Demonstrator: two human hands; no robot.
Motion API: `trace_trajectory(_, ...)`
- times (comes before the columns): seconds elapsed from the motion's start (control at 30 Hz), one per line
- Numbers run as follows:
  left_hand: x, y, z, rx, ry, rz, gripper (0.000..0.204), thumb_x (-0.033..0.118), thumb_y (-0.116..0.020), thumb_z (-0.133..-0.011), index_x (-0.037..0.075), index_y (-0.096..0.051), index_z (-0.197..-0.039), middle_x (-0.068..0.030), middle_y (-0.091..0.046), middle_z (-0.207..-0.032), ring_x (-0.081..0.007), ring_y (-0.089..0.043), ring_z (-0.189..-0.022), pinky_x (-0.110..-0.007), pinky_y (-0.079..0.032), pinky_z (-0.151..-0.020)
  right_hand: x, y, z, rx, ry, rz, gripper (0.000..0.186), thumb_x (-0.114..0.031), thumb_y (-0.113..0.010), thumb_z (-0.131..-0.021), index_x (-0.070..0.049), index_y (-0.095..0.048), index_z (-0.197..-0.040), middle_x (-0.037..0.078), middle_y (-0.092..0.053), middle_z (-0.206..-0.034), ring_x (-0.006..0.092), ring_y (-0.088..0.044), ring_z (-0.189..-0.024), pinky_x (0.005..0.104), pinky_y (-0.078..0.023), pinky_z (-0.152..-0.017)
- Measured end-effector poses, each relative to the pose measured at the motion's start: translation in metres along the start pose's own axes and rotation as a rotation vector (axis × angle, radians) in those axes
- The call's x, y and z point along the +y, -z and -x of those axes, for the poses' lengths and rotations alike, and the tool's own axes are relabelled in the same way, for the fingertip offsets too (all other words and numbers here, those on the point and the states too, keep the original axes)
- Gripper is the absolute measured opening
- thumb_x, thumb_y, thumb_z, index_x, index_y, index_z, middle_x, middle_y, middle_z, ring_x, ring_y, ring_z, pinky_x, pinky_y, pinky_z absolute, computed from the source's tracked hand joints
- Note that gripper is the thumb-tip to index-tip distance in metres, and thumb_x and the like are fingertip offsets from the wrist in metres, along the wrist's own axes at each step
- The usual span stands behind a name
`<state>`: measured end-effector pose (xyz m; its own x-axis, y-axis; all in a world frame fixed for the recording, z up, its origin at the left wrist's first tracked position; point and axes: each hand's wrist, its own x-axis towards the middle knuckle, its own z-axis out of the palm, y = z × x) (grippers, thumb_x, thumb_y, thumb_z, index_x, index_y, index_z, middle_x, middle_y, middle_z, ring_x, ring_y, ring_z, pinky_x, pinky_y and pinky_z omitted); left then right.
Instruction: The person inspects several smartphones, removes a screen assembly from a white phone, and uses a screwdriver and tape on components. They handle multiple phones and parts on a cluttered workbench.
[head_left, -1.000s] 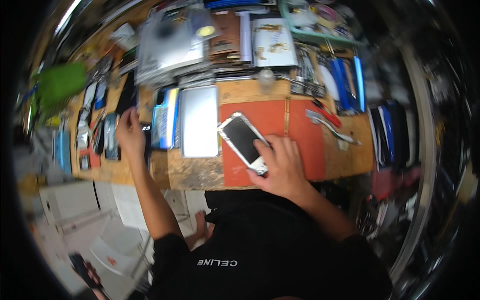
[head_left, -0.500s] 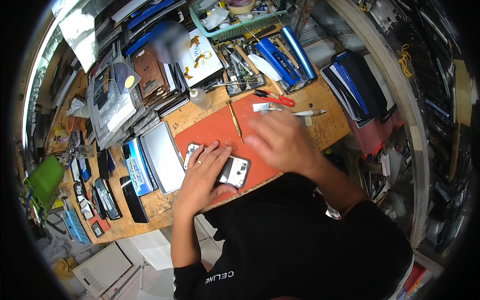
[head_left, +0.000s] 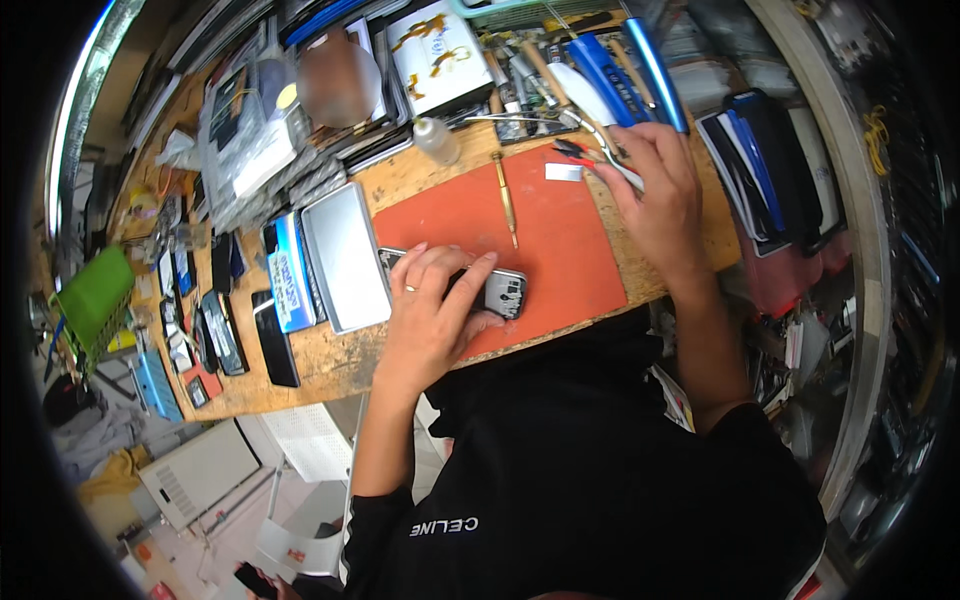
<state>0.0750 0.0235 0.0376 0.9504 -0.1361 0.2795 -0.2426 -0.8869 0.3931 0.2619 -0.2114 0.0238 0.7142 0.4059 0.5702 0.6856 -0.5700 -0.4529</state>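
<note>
"Phone, innards showing: where is it?"

"Over the red mat, near side; left hand closed round it, thumb at the near edge, fingers across."

"And the right hand?"

"Pinching a slim, pale tool by the mat's far right corner."

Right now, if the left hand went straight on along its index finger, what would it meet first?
Probably the screwdriver on the mat, though depth is unclear and the left hand might pass above it.
</note>
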Motion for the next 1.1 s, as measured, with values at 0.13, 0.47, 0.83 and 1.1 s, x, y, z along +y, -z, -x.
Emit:
trace_trajectory(0.13, 0.013, 0.006, 0.027, 0.182, -0.025, -0.045, 0.033, 0.013, -0.087, -0.073, 0.013, -0.074, -0.103, -0.0035, -0.062, -0.099, -0.0258, -0.061, -0.097, -0.044, -0.044, -0.087, -0.035, -0.002, 0.006, -0.260, 0.024, -0.400, 0.029, -0.013, -0.079, -0.090, 0.001, -0.071, -0.114, 0.016, -0.068, -0.098, 0.0353, -0.068, -0.091, 0.0450, -0.053, -0.083)
trace_trajectory(0.47, 0.031, -0.037, 0.087, 0.467, -0.014, -0.151, 0.019, 0.010, -0.089, -0.071, 0.017, -0.072, -0.077, 0.0059, -0.053, -0.078, -0.0152, -0.054, -0.082, -0.033, -0.037, -0.072, -0.081, -0.017, 0.053, -0.658, 0.089, -0.593, 0.027, -0.011, -0.071, -0.093, 0.004, -0.069, -0.116, 0.016, -0.070, -0.102, 0.0350, -0.067, -0.093, 0.0460, -0.052, -0.088)
trace_trajectory(0.83, 0.028, -0.051, 0.097, 0.494, -0.013, -0.107, 0.018, 0.011, -0.089, -0.076, 0.015, -0.072, -0.079, 0.0042, -0.041, -0.066, -0.0162, -0.046, -0.067, -0.032, -0.036, -0.067, -0.099, -0.001, 0.052, -0.808, 0.263, -0.379, 0.081, -0.033, -0.095, -0.065, 0.001, -0.063, -0.132, 0.012, -0.059, -0.115, 0.0323, -0.059, -0.102, 0.0434, -0.048, -0.090)
trace_trajectory(1.1, 0.023, -0.048, 0.097, 0.498, -0.109, -0.063, 0.017, 0.011, -0.087, -0.071, 0.013, -0.074, -0.083, 0.0044, -0.044, -0.072, -0.0168, -0.050, -0.076, -0.034, -0.040, -0.071, -0.104, -0.006, 0.058, -0.813, 0.168, -0.370, 0.088, -0.032, -0.095, -0.067, 0.004, -0.057, -0.138, 0.014, -0.054, -0.116, 0.0312, -0.057, -0.105, 0.0425, -0.045, -0.093)
